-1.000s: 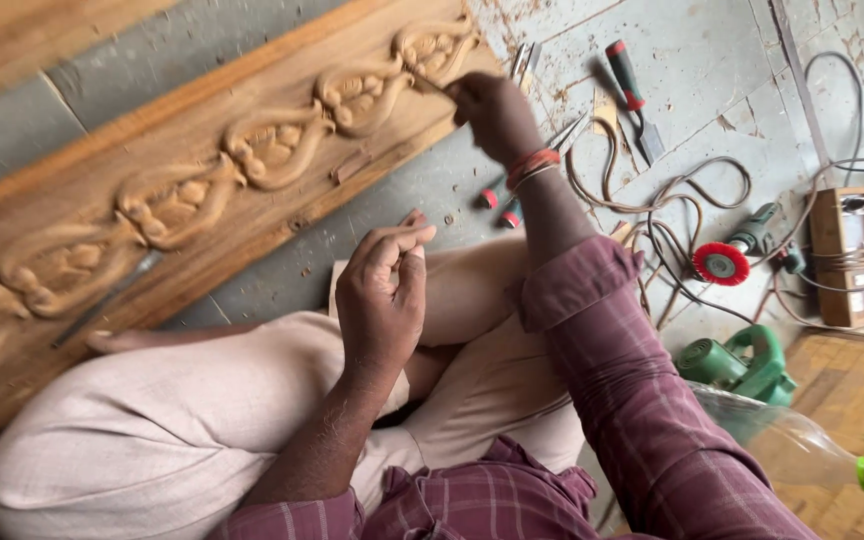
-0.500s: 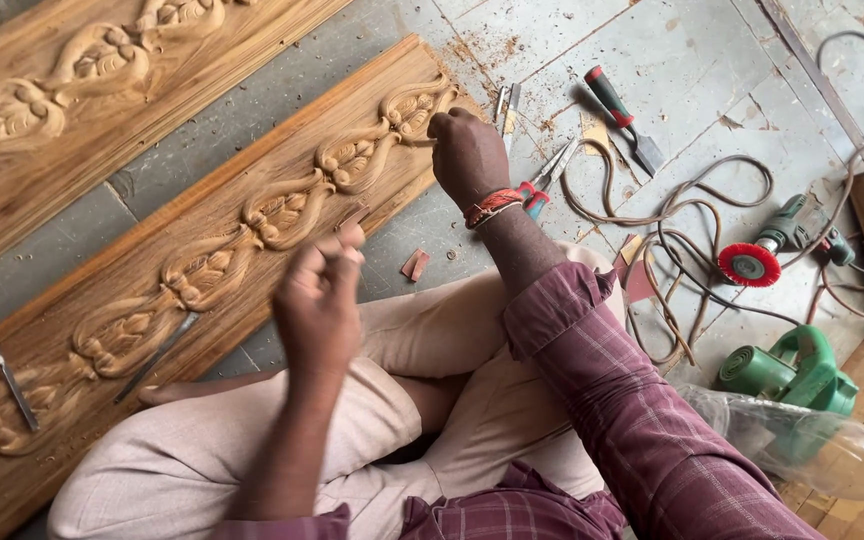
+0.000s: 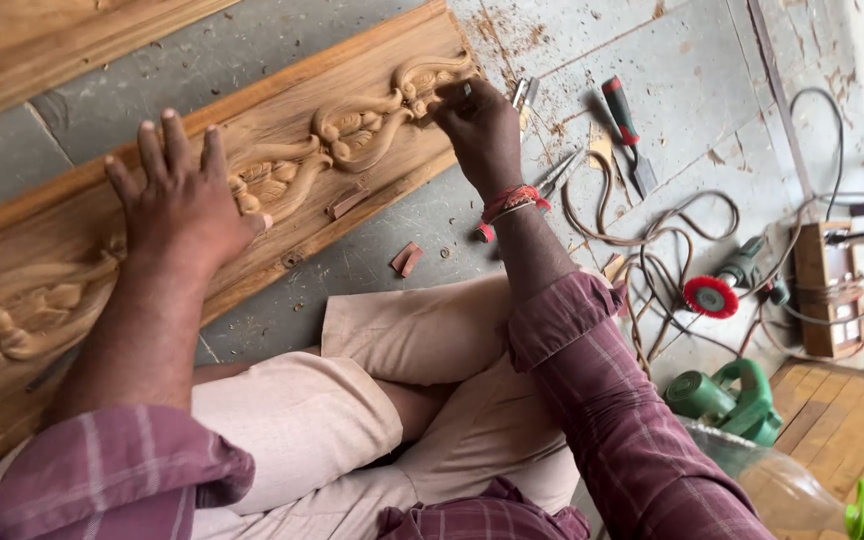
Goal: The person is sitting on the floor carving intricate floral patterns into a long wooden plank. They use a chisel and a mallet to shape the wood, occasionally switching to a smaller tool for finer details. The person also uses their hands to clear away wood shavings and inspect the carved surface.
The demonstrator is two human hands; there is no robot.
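Gray floor under the carved board [image 3: 352,130]: my left hand [image 3: 184,200] now lies flat and open on it, no longer lifted, while my right hand [image 3: 479,125] pinches a small tool [image 3: 466,90] at its end.

The floor [image 3: 652,70] is grey stone slabs, dusted with sawdust and chips, lit by soft daylight. Right of the fingers lie a red-handled chisel [image 3: 622,125], tangled cables [image 3: 652,240], a red-disc grinder [image 3: 727,285] and a green power tool [image 3: 727,400]. Wooden planking [image 3: 852,430] fills the far right corner.
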